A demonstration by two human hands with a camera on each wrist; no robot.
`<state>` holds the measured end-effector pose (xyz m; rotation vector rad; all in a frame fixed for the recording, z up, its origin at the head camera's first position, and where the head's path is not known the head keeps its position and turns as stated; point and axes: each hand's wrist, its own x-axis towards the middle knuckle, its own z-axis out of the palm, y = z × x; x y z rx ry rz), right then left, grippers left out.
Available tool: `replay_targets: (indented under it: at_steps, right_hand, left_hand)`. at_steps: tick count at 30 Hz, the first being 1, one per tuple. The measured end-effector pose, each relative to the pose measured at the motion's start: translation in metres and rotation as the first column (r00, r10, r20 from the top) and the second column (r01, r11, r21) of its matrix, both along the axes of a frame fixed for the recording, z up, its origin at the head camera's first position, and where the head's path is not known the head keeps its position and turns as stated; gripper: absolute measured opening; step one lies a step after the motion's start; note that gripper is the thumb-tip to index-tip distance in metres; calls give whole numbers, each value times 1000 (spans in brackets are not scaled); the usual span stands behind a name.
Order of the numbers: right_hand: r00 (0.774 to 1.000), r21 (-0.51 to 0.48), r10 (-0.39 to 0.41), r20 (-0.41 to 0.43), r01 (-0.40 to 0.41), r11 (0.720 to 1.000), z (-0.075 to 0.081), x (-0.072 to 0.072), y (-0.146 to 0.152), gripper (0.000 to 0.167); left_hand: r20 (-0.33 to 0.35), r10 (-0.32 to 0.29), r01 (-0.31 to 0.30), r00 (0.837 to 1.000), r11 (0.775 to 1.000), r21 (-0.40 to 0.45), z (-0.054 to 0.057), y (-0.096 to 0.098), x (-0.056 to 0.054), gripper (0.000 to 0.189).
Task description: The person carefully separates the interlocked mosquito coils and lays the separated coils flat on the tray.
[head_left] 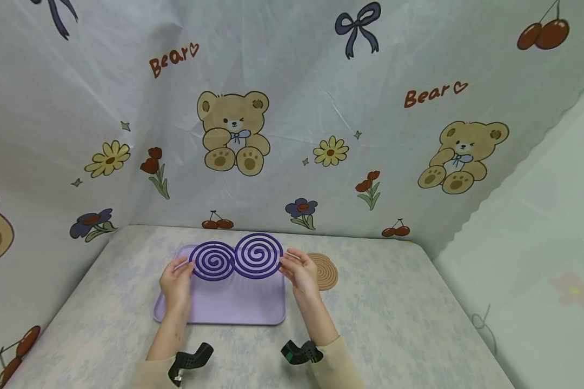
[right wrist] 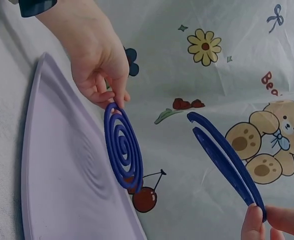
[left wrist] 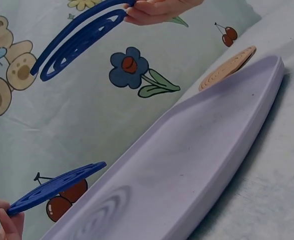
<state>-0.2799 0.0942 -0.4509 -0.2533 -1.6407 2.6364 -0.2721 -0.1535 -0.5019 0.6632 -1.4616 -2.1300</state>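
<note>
My left hand [head_left: 176, 283] pinches a blue-purple mosquito coil [head_left: 214, 263] by its outer edge, between thumb and fingers. Another coil of the same kind [head_left: 258, 255] is held by the edge in my right hand [head_left: 299, 273]. Both coils are raised above a lilac tray [head_left: 238, 305], side by side, their inner edges overlapping in the head view. The wrist views show them apart, tilted and seen nearly edge-on, with a spiral shadow on the tray [right wrist: 61, 190]. Partly behind my right hand, a tan spiral coil [head_left: 327, 272] lies on the table just right of the tray.
The pale marbled table [head_left: 394, 313] extends around the tray. A white cloth printed with bears and flowers [head_left: 292, 108] hangs behind and at the left. Black devices [head_left: 191, 363] are strapped at both wrists, over beige sleeves. A thin cord [head_left: 486, 327] hangs beyond the right edge.
</note>
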Motion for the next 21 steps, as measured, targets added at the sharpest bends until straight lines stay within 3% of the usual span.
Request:
replay_targets:
  at_steps: [6, 21]
  right_hand:
    - [1000, 5, -5, 4, 5, 1000, -4, -2, 0, 26]
    - [998, 16, -38, 41, 37, 999, -18, -9, -2, 26]
  left_hand:
    - [23, 29, -29, 999, 999, -21, -6, -1, -1, 31]
    - [30, 14, -13, 999, 1000, -23, -16, -3, -2, 29]
